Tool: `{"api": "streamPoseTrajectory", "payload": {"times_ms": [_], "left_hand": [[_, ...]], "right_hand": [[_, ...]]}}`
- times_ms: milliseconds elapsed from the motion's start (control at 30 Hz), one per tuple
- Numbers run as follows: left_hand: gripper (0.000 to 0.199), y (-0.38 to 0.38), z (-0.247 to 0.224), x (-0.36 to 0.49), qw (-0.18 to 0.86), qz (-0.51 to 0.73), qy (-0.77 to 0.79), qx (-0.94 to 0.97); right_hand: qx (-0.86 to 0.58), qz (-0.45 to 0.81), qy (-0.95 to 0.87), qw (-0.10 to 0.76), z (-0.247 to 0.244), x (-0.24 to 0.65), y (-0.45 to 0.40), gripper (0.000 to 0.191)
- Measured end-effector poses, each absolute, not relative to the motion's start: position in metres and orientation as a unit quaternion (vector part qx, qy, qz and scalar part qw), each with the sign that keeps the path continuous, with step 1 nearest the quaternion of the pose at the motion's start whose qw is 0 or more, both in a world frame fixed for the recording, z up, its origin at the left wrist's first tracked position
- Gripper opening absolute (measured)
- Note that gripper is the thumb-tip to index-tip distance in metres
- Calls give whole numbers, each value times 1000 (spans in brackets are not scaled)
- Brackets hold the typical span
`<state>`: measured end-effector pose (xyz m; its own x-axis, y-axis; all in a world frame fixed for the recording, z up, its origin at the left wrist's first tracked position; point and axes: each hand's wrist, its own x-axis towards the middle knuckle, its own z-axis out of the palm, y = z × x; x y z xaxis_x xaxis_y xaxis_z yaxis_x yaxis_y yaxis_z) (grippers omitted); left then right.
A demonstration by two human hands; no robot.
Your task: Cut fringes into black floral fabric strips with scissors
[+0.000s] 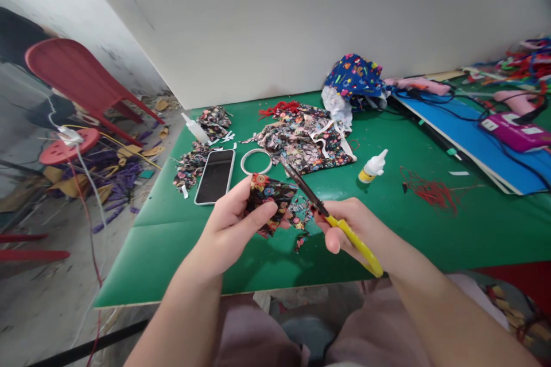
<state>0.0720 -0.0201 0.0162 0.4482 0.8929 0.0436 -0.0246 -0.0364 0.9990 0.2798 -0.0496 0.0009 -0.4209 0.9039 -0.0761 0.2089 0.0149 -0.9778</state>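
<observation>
While the left hand [229, 226] pinches floral fabric [282, 194], the right hand [353, 217] grips yellow-handled scissors [358, 244].
Snippets [300, 219] lie near (cutting seems partway); blade contact is unclear.

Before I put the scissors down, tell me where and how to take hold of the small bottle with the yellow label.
Grip the bottle round its labelled body, coming from the near side with your right hand. The body looks the firmer hold, since the white nozzle above tapers to a thin tip. Floral cloth lies off its left, so the near side seems easier.
</observation>
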Motion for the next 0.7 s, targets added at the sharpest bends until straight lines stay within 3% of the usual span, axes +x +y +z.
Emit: {"api": "streamPoseTrajectory", "payload": {"times_ms": [133, 367, 567, 633, 700], "left_hand": [[10, -14, 17, 62, 585, 352, 383, 623], [20, 1, 10, 54, 574, 411, 430, 563], [22, 12, 5, 61, 514, 496, 456, 531], [21, 14, 3, 64, 516, 477, 471, 534], [20, 14, 0, 68, 505, 443, 485, 560]], "right_hand": [[-457, 558, -616, 317, -5, 283, -44, 59], [-518, 459, -694, 200, -17, 284, -37, 32], [-580, 286, -759, 75, -10, 283, -38, 47], [-568, 288, -769, 50, -13, 285, -37, 48], [-552, 326, -763, 81, -20, 287, -36, 47]]}}
